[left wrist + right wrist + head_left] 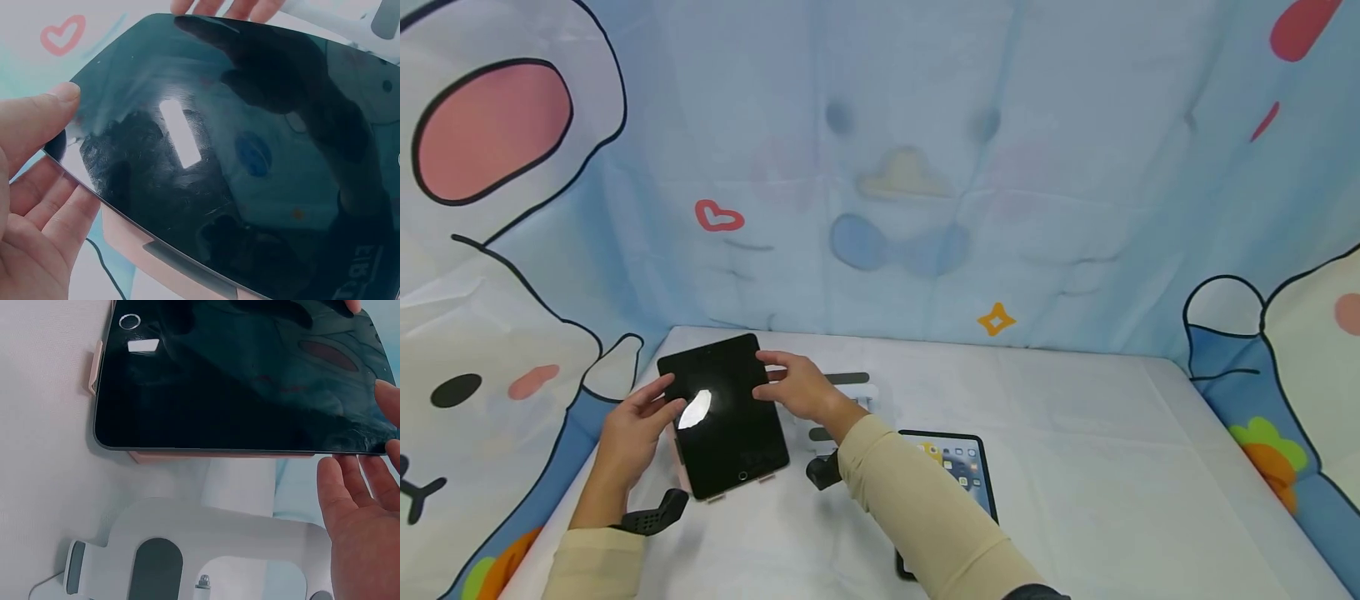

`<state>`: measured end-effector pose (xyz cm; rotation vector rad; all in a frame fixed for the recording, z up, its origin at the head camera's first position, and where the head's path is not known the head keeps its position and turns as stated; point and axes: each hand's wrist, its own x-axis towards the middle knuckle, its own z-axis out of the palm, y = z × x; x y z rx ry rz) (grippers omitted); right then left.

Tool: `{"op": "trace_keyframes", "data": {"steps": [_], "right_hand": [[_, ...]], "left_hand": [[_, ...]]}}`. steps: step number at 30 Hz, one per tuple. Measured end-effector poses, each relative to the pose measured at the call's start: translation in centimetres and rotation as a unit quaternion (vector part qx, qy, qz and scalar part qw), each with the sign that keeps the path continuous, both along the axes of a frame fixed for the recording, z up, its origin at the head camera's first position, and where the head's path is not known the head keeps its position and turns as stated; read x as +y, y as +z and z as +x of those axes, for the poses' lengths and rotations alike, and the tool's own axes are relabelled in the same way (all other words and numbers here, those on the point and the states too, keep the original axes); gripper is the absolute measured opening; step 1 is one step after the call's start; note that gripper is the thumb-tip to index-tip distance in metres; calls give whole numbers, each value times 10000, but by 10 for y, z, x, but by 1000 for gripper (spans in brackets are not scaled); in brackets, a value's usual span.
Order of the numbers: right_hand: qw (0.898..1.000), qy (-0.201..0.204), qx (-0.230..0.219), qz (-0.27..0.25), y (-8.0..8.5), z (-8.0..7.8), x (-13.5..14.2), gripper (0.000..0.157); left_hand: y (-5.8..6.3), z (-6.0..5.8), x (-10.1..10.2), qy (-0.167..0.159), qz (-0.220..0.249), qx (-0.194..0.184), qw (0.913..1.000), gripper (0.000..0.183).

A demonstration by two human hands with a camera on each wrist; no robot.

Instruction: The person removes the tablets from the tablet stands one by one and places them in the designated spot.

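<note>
A black tablet (730,425) with a dark, glossy screen and a round home button leans back on a pink stand (125,237), whose small lips show under its lower edge. My left hand (632,429) pinches the upper left edge, thumb on the glass and fingers behind. On the opposite side my right hand (805,387) holds the upper right edge; in the right wrist view its thumb (389,403) lies over the screen and its fingers reach beneath the rim. Most of the pink stand is hidden behind the tablet.
A white stand (206,519) with dark grey pads is just right of the tablet, partly behind my right wrist. Farther right, a second tablet (958,467) with a lit screen of icons lies partly under my right sleeve. A patterned blue cloth (1075,208) hangs behind the white tabletop (1112,467).
</note>
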<state>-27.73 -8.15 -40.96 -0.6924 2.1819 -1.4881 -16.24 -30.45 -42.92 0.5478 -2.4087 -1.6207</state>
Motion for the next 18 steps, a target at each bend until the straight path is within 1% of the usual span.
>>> {"op": "trace_keyframes", "data": {"steps": [9,14,18], "right_hand": [[9999,-78,112,-39,0,3,0,61],[9996,-98,68,-243,4,4,3,61],[9992,-125,77,-368,9,4,4,61]], "left_hand": [[5,-1,1,-16,-127,-17,9999,67],[9,-2,2,-72,-194,8,9998,68],[13,-3,5,-96,-229,102,9996,66]]}}
